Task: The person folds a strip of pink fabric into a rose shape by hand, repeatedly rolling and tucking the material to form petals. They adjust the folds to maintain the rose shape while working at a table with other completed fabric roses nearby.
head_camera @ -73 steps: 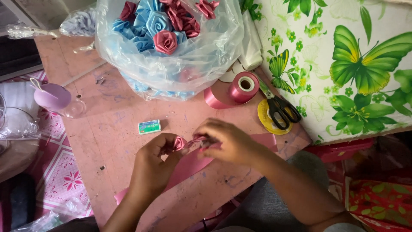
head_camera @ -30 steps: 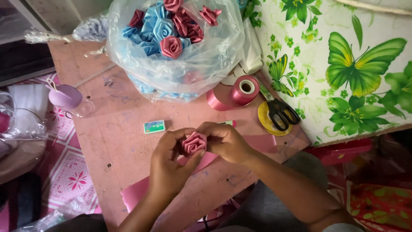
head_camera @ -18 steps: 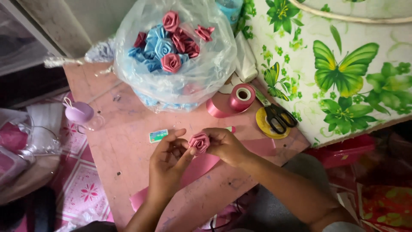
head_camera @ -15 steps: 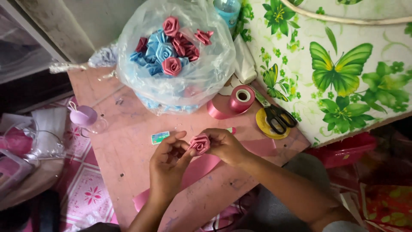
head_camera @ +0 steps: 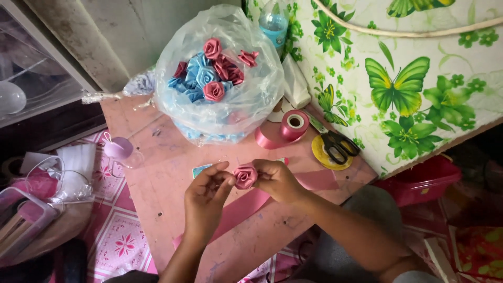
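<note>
Both hands meet over the middle of the pink bench (head_camera: 157,173), and between them sits a small pink ribbon rose (head_camera: 245,176), now a full, tight spiral. A couple of seconds ago the same fingers were bunched over a loose twist of ribbon with no flower shape to it; a second ago the coil had already rounded out, so the rolling looks close to finished, judging by how compact the rose is. The right hand (head_camera: 276,180) has its grip closed on the rose from the side, thumb and fingers pinching it. The left hand (head_camera: 205,195) touches the other side with its fingertips, the fingers half open, more steadying than clamping. A tail of pink ribbon (head_camera: 238,209) runs from under the hands across the bench toward the person. Behind the hands stands a clear plastic bag (head_camera: 220,78) filled with finished pink, dark red and blue roses. To its right lie a ribbon spool (head_camera: 293,124) with a loose end, and black-handled scissors (head_camera: 335,144) resting on a yellow tape roll (head_camera: 320,156). The view has also pulled back since then, showing more of the bag and the butterfly-patterned cloth (head_camera: 408,89).
</note>
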